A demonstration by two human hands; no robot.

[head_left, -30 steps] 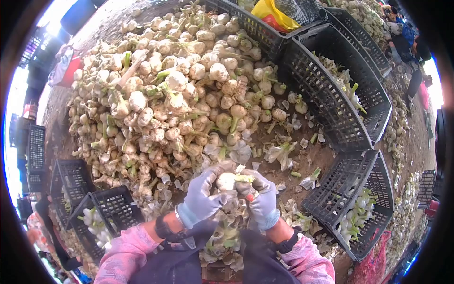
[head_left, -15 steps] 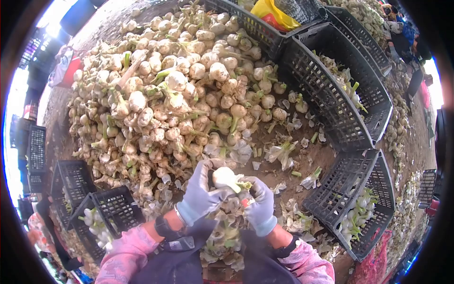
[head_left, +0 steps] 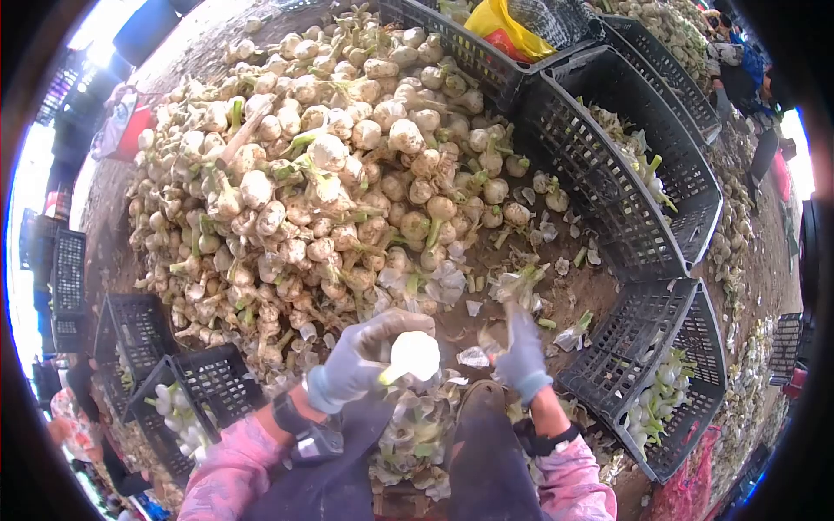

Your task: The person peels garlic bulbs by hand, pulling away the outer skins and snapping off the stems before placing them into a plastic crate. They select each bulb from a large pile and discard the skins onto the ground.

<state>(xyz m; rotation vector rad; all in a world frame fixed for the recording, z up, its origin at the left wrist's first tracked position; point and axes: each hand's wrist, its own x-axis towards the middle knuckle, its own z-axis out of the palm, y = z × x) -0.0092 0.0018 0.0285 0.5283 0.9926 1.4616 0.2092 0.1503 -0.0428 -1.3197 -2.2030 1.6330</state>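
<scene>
My left hand (head_left: 369, 352), in a grey-and-blue glove, is closed round a garlic bulb (head_left: 415, 354). The bulb looks bright white and smooth, and its short green stem end points down and left. To the right, my gloved right hand (head_left: 524, 354) is raised apart from the bulb and smeared by motion. A small reddish bit shows at its inner side, but its kind is hidden by the blur. Beyond both hands lies a big heap of soil-marked garlic bulbs (head_left: 304, 191) with cut stems.
Black plastic crates (head_left: 630, 339) stand on the right, holding trimmed garlic (head_left: 665, 395) in the nearest one. More crates (head_left: 213, 386) are at the left. Peeled skins (head_left: 417, 425) litter the ground between my legs. A yellow bag (head_left: 508, 30) lies at the back.
My right hand has moved away from the bulb to the right. The bulb in my left hand has turned, its stem end now pointing lower left, and has come slightly nearer to me.
</scene>
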